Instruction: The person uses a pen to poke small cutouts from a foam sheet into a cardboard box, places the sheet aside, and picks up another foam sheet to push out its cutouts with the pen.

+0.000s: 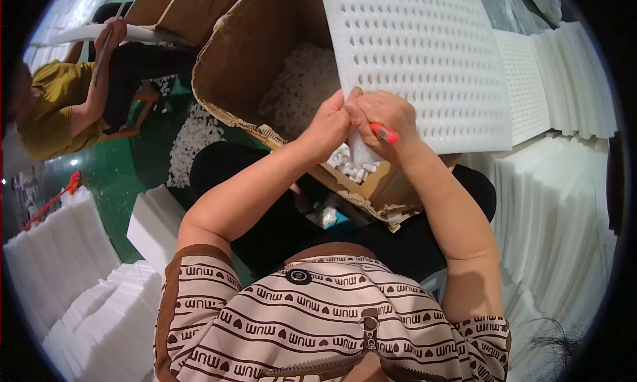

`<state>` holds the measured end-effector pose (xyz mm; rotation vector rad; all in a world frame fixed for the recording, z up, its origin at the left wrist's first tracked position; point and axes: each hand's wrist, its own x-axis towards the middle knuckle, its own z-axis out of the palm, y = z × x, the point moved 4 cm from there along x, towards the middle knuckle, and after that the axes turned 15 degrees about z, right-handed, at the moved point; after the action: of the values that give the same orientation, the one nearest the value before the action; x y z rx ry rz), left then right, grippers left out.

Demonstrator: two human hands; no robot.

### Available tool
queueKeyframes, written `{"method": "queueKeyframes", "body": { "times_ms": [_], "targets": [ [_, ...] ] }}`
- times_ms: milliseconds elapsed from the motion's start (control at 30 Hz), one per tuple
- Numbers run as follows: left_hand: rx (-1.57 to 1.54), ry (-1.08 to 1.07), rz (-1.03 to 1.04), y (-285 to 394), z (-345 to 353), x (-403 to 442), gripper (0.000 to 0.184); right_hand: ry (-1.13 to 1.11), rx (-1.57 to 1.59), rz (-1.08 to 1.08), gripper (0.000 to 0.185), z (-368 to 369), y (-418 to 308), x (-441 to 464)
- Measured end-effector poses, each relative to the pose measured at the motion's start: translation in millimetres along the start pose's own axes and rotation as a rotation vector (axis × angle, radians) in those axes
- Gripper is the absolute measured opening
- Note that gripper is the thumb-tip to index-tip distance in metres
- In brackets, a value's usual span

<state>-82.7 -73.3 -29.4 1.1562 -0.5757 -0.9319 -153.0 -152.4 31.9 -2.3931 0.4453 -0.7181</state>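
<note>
A white foam sheet (424, 63) with rows of small holes slants over a cardboard box. My left hand (329, 122) is closed at the sheet's near left edge, its fingers pinching there. Right beside it, touching, my right hand (388, 120) is closed around a red pen-like tool (384, 132), whose red end sticks out by the palm. The tool's other end is hidden by my fingers. Small white foam bits (352, 164) lie in the cardboard box (229, 67) below my hands.
Stacked foam sheets (557, 209) stand on the right, and more foam blocks (60, 249) at lower left. Foam bits (194, 143) are scattered on the green floor (109, 183). Another person (63, 107) in a yellow shirt sits at left, holding a thin rod.
</note>
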Motion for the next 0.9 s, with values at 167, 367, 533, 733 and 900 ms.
{"method": "queueKeyframes", "body": {
  "times_ms": [167, 367, 533, 733, 900],
  "targets": [
    [-0.04, -0.032, -0.136, 9.9, -7.6, 4.0, 0.04, -0.038, 0.548, 0.206, 0.024, -8.0, 19.7, 2.6],
    [-0.212, 0.129, -0.144, 8.8, -14.4, 8.4, 0.037, 0.059, 0.787, 0.694, 0.036, -38.9, 50.5, -1.2],
    [-0.252, 0.113, -0.081, 8.0, -10.6, 5.7, 0.035, 0.009, 0.637, 0.598, 0.04, -40.5, 37.2, -11.7],
    [-0.159, 0.118, 0.02, 10.4, -8.4, 6.1, 0.034, -0.046, 0.189, 0.228, 0.037, -20.8, 17.8, -8.2],
    [-0.165, 0.125, 0.003, 13.6, -5.7, 7.4, 0.032, -0.042, -0.041, 0.088, 0.033, -15.8, 10.7, -8.7]
  ]
}}
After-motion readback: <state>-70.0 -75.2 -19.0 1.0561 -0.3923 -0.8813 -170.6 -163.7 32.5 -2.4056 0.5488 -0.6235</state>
